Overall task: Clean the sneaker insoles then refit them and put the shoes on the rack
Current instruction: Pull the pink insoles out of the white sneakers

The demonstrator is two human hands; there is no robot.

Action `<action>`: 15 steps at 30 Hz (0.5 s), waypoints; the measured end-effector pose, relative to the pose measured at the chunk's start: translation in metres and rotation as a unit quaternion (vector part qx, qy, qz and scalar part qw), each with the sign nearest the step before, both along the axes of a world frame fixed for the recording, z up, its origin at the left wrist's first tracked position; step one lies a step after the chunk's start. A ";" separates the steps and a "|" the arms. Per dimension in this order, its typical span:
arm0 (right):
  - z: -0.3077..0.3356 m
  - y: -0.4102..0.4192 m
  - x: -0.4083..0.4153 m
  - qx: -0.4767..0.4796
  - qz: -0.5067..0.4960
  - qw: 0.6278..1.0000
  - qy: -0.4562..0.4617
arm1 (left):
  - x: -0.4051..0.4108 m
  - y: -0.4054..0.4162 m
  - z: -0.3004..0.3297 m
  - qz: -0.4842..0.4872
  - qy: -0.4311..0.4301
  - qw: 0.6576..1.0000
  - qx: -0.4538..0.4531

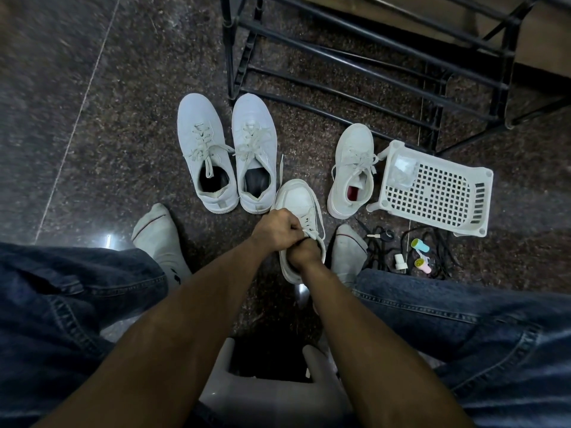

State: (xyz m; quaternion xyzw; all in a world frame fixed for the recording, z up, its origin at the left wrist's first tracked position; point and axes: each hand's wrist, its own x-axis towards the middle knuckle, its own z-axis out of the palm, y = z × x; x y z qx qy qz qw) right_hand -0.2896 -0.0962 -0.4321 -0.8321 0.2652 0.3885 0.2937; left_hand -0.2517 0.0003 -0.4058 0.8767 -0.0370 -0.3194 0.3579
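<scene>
A white sneaker (298, 200) stands on the floor between my feet, toe pointing away. My left hand (276, 231) grips its tongue and laces at the top. My right hand (304, 253) is pushed down into the shoe's opening, fingers hidden inside. Its mate (352, 168), showing a red insole, lies to the right. A second white pair (200, 149) (255, 140) with dark insoles sits further back on the left. The black metal shoe rack (355, 57) stands beyond them.
A white plastic basket (438, 193) lies on its side at right, a clear bag inside. Black cords, a key and small coloured bottles (420, 245) are scattered by my right foot (350, 251). My left foot (159, 236) is in a sock. I sit on a grey stool (272, 393).
</scene>
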 end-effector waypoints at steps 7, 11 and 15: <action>0.003 0.001 -0.001 -0.007 -0.041 0.999 -0.004 | -0.001 -0.001 -0.002 0.007 0.008 1.000 -0.003; 0.006 -0.001 0.003 0.017 -0.039 0.999 0.035 | 0.000 -0.002 -0.004 0.008 0.010 1.000 -0.002; 0.011 0.000 0.001 -0.006 0.021 0.999 0.038 | -0.004 -0.001 -0.006 0.012 -0.001 1.000 -0.012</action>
